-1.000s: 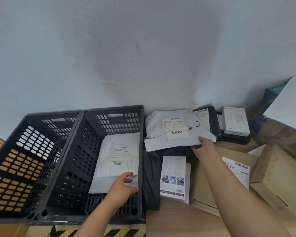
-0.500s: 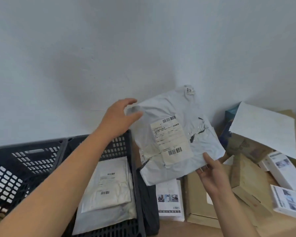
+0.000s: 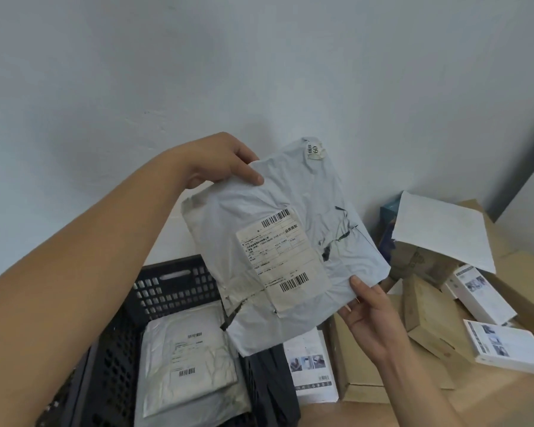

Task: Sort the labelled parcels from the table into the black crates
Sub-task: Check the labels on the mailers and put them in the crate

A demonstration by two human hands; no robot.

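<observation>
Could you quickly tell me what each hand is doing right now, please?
Left hand: grips the top edge of the grey mailer bag, thumb in front.
Right hand: holds the same bag's lower right edge, thumb on its face.

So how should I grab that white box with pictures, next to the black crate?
Grip the white box by its two long side edges, coming straight down from above. It lies flat on the table with its broad face up, so only the narrow sides give fingers a hold. The black bag crowds its left edge and a cardboard box its right, so probably slide it toward you first.
</observation>
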